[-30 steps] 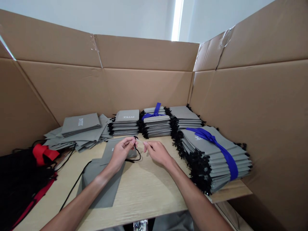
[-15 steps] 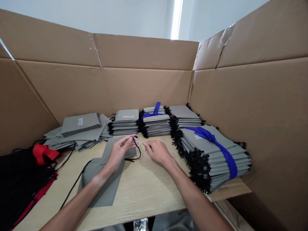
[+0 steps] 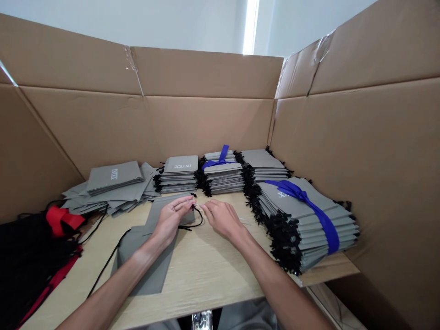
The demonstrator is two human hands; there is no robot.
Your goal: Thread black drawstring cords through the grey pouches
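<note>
Two hands, one black string

The left hand and right hand pinch the black string (over a flat gray bag).

Left hand pinching, right hand pinching, fingertips close together
</note>
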